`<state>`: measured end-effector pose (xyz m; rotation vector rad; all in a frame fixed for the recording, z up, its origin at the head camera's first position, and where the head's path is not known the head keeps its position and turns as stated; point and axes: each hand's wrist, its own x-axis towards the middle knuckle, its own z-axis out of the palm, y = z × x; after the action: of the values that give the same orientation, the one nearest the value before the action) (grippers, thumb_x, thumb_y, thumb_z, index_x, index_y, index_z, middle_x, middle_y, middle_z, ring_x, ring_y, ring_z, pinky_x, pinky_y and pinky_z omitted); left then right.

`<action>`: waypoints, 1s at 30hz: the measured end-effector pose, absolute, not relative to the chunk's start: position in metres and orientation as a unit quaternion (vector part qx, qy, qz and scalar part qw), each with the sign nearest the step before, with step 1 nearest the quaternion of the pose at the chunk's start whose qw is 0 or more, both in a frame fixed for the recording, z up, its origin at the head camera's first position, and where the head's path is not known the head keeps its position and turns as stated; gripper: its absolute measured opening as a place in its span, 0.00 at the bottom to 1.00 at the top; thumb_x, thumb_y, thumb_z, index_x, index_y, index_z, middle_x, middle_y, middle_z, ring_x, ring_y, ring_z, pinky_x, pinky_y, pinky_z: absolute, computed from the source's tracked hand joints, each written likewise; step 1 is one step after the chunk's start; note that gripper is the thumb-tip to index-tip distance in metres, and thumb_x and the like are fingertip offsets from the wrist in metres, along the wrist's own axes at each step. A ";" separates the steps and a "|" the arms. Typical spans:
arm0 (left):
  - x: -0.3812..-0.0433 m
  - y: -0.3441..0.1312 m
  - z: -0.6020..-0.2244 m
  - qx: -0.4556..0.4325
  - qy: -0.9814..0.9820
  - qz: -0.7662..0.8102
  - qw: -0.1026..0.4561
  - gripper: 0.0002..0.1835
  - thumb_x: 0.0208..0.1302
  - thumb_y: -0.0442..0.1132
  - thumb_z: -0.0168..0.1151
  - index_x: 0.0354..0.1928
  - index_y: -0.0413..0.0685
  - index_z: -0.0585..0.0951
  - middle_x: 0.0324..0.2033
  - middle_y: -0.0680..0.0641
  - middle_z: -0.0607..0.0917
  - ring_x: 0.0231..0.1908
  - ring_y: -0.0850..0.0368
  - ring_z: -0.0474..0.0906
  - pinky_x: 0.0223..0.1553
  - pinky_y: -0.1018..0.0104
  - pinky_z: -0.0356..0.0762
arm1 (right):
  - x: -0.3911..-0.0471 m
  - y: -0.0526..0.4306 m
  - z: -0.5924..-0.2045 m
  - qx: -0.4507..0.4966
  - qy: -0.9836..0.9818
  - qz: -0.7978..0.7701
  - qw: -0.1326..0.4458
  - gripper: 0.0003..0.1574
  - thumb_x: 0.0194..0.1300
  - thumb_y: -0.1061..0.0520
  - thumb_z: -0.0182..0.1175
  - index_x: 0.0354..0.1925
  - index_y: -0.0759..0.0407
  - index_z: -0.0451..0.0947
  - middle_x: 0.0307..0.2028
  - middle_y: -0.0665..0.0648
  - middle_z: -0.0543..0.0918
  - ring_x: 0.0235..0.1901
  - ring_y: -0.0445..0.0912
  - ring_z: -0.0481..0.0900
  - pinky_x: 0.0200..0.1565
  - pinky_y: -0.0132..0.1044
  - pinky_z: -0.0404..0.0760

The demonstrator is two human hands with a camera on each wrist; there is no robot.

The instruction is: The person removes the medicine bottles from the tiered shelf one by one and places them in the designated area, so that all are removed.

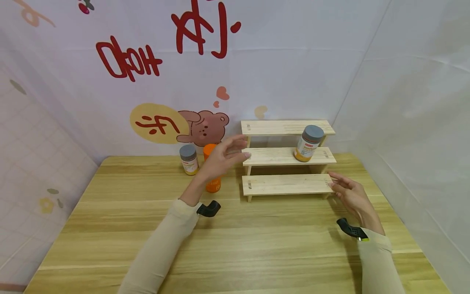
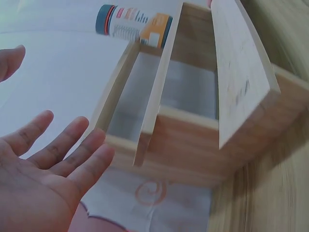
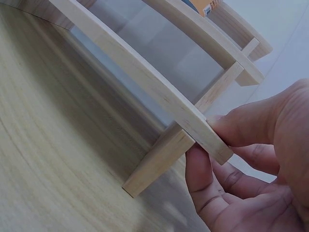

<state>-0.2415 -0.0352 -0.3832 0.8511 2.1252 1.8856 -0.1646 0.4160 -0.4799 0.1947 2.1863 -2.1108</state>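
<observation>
A three-tier wooden step shelf [image 1: 271, 184] stands at the back of the table. My right hand [image 1: 352, 198] pinches the right end of its lowest board [image 3: 159, 92], thumb [image 3: 251, 121] on top and fingers underneath. Beside the left end of the shelf, my left hand [image 1: 222, 159] is raised with its fingers spread and holds nothing. In the left wrist view its palm faces the camera, fingertips near the shelf's side. A grey-capped supplement bottle [image 1: 308, 145] is upright on the middle tier, toward the right end.
Left of the shelf, a second grey-capped bottle [image 1: 189, 161] stands on the wooden table [image 1: 257, 245]. Next to it is an orange bottle [image 1: 213, 186], partly hidden behind my left hand and wrist. Printed white cloth [image 1: 293, 61] hangs behind and along both sides.
</observation>
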 end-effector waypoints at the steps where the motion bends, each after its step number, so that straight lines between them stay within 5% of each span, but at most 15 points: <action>1: -0.242 -0.031 -0.383 0.287 0.713 0.633 0.090 0.33 0.71 0.43 0.64 0.75 0.51 0.67 0.68 0.39 0.75 0.71 0.37 0.69 0.70 0.46 0.72 | -0.165 0.416 -0.480 0.063 0.717 -0.692 0.048 0.42 0.74 0.57 0.62 0.78 0.63 0.57 0.47 0.44 0.79 0.44 0.35 0.77 0.44 0.26 0.81; 8: -0.251 -0.006 -0.390 0.303 0.699 0.640 0.101 0.29 0.73 0.39 0.63 0.74 0.54 0.69 0.65 0.43 0.78 0.70 0.42 0.72 0.66 0.50 0.77 | -0.165 0.417 -0.482 0.062 0.721 -0.688 0.048 0.42 0.75 0.57 0.61 0.79 0.63 0.57 0.48 0.44 0.79 0.45 0.35 0.77 0.44 0.26 0.82; 30: -0.262 0.042 -0.390 0.289 0.706 0.631 0.144 0.32 0.72 0.48 0.65 0.75 0.58 0.68 0.67 0.45 0.77 0.68 0.51 0.74 0.68 0.55 0.75 | -0.164 0.418 -0.481 0.056 0.711 -0.700 0.040 0.41 0.75 0.59 0.61 0.78 0.64 0.58 0.47 0.42 0.81 0.45 0.34 0.79 0.44 0.26 0.83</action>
<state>-0.2621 0.0421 -0.3902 0.8324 2.0341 1.8174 -0.1645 0.4176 -0.4815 0.1713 2.1793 -2.1432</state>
